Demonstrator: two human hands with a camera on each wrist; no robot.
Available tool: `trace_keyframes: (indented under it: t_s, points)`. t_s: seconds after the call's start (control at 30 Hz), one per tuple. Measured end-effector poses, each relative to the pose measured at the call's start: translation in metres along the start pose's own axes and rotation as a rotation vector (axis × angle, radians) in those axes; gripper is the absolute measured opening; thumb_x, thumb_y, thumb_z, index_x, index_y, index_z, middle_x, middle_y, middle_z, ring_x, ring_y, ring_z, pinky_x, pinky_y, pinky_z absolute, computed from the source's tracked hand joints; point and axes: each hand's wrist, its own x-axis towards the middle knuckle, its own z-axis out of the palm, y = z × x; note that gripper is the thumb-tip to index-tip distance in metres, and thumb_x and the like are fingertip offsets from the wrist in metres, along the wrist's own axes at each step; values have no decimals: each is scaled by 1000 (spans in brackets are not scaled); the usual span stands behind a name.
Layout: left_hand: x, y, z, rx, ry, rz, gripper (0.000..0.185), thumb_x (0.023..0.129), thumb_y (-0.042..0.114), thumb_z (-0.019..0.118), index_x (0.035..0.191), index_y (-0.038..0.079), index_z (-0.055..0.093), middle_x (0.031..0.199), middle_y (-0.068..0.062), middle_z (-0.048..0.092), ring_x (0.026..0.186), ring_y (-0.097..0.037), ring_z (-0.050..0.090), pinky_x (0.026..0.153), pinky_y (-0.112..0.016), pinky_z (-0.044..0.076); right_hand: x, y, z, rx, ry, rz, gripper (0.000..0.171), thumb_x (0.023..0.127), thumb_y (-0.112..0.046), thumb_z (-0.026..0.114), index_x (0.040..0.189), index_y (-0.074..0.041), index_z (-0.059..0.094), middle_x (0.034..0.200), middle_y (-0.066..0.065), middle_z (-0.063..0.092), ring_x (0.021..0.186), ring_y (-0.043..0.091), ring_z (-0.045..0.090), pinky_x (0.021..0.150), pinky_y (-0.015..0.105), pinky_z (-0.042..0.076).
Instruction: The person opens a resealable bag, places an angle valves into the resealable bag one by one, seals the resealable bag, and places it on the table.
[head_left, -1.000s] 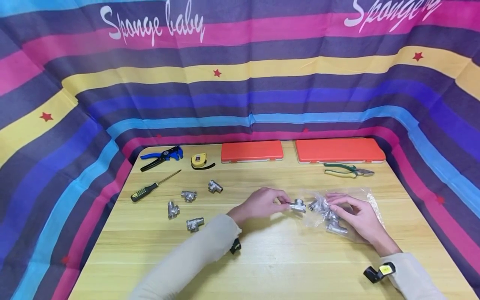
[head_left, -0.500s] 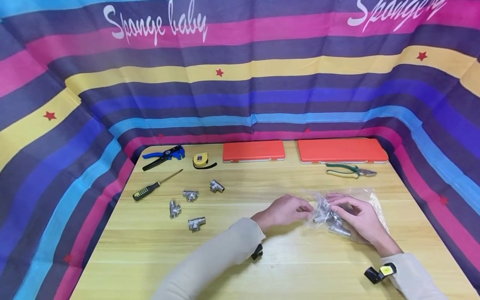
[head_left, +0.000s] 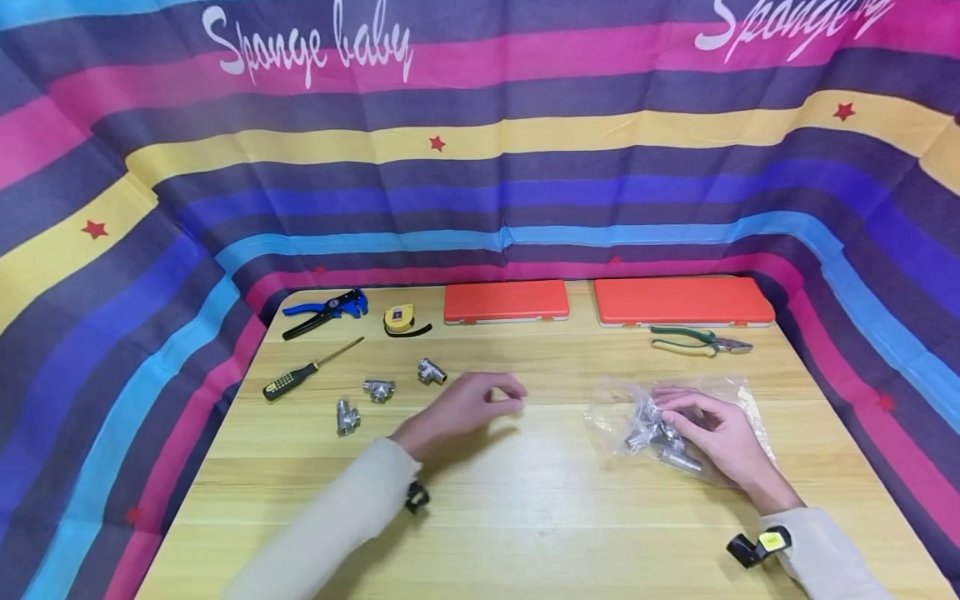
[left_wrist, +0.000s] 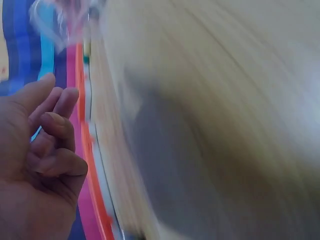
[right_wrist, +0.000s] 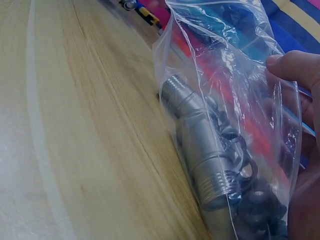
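Right hand (head_left: 712,429): your thumb and fingers are clamped on the clear bag (right_wrist: 235,75), probably so it won't skid around.
Clear bag: right under those fingers on the counter (head_left: 525,517), loose plastic spread out toward your other hand.
Bagged fittings (right_wrist: 200,140): metal, bunched just beside your right fingers, inside the plastic. Can't count them, they overlap.
Left hand (head_left: 468,404): nothing in it, hovering left of the bag. Fingers loosely bent, thumb apart from the index. Guessing it's kept free to do the moving while the right one anchors.
Loose fittings: three I can see, left of your left fingers: the near one (head_left: 431,372), the middle one (head_left: 378,391) and the far one (head_left: 347,418). None touching, maybe so they're easy to tell apart.
Pliers (head_left: 701,341): beyond your right fingers, likely parked out of the way.
Red cases: small one (head_left: 506,302) beyond your left fingers, big one (head_left: 682,302) behind the pliers, both closed.
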Motion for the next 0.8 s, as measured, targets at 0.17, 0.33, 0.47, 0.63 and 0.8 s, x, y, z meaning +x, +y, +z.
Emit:
trace_keyframes:
  t_s: [0.17, 0.33, 0.47, 0.63, 0.8]
  points:
    - [-52, -32, -39, 0, 65, -98, 36, 104, 35, 76, 135, 19, 74, 121, 8, 78, 87, -18, 68, 76, -30, 57, -1, 0, 0, 15, -4, 2, 18, 97, 17, 70, 108, 4, 77, 129, 4, 78, 130, 4, 68, 113, 13, 48]
    - [-99, -60, -65, 51, 119, -174, 37, 102, 38, 78, 133, 19, 75, 119, 5, 77, 74, -15, 61, 61, -28, 52, 0, -1, -1, -2, 9, 3, 19, 96, 17, 70, 108, 4, 78, 129, -2, 78, 129, 4, 68, 112, 14, 48]
    - [-127, -78, -75, 138, 148, -193, 37, 99, 39, 81, 131, 19, 77, 118, 6, 77, 74, -8, 58, 66, -30, 52, 0, -2, -2, 6, 4, 6, 18, 96, 17, 70, 108, 5, 77, 130, -5, 78, 131, 4, 67, 113, 14, 48]
    - [-148, -90, -81, 219, 149, -195, 39, 97, 43, 82, 129, 20, 79, 114, 8, 75, 80, -5, 53, 82, -35, 53, -1, -2, -4, -15, 7, 11, 18, 97, 15, 70, 109, 3, 78, 130, -5, 78, 131, 3, 66, 112, 13, 48]
    - [-159, -95, -85, 182, 99, -194, 44, 96, 43, 83, 131, 17, 78, 115, 6, 74, 83, -7, 53, 70, -24, 47, -1, -2, -5, -5, 9, 10, 18, 97, 16, 70, 109, 4, 77, 131, -4, 77, 132, 3, 66, 112, 14, 49]
